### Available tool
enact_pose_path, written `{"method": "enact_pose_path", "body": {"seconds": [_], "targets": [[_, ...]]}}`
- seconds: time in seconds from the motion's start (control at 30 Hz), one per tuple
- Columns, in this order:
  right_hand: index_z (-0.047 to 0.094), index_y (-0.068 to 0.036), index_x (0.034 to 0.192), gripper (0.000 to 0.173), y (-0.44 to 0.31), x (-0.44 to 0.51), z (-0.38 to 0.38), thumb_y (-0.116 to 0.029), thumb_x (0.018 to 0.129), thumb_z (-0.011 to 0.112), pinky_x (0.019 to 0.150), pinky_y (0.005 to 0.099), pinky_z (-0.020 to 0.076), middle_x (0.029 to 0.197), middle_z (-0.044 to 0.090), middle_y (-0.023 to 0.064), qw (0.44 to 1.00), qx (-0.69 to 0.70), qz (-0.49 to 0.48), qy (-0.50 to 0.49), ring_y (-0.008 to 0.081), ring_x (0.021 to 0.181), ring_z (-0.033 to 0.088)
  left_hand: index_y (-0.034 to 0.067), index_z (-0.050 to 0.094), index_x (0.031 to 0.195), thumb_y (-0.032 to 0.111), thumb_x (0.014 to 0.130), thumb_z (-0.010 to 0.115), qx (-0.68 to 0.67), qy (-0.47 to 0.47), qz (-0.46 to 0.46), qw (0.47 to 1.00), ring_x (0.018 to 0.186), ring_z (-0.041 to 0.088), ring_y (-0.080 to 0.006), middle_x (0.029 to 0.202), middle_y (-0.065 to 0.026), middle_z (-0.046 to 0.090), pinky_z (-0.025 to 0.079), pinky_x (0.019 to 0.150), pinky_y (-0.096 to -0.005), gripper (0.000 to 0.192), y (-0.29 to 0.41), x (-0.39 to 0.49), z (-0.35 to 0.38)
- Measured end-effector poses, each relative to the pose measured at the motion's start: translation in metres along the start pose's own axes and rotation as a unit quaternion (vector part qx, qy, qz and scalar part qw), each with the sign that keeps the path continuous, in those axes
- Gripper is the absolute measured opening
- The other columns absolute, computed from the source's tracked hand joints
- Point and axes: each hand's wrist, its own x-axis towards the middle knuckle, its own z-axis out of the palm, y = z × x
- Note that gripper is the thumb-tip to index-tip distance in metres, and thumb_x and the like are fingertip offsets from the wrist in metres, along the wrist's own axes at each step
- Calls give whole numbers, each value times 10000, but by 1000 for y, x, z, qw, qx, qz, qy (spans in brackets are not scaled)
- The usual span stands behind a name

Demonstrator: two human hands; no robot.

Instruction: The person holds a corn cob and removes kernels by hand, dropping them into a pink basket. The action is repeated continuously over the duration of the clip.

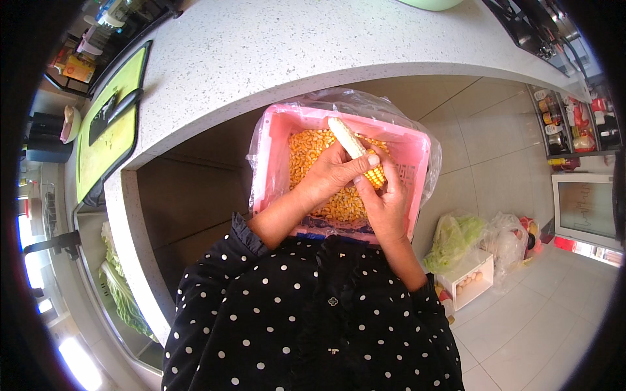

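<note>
A corn cob (346,137) is held at a slant between both hands, above a pink plastic basket (415,161). Its upper end is stripped white, while yellow kernels still cover the lower end. My left hand (332,171) grips the cob around its middle, thumb laid across it. Around the lower, kernel-covered part, my right hand (386,198) has its fingers closed, with the thumb against the kernels. Loose yellow corn kernels (305,154) cover much of the basket's floor. Clear plastic film (362,100) shows around the basket's outside.
A speckled counter (254,44) curves beyond the basket. At left, a cleaver (115,115) lies on a green cutting board (98,166), and Chinese cabbage (120,293) sits in the sink. On the floor to the right are bagged greens (455,237) and a white box (472,288) with eggs.
</note>
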Motion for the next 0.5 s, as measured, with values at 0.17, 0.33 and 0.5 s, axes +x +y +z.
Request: {"method": "enact_pose_path", "body": {"seconds": [0.17,0.33,0.5], "targets": [[501,7,1265,449,-4,1,0,-29,836,630,871,274,471,1158,607,91,998,43,32,-18,131,1019,574,32,479,1198,277,903,602,-27,4,-42,999,956,570,-126,1034,-62,577,484,802,-288,403,2,-1,-2],[513,-18,1255,477,2,0,1,-89,815,683,752,275,508,1016,655,101,1000,17,5,16,131,859,618,37,479,1204,295,911,578,-19,-8,-45,999,966,569,-138,1047,-66,573,484,807,-293,403,5,-1,-3],[515,-5,1249,476,8,-1,1,-100,817,689,744,267,505,1010,652,111,999,28,-5,43,122,857,614,37,493,1192,338,904,572,-29,9,-67,997,961,566,-134,1057,-62,567,491,773,-279,424,5,-2,-1]]}}
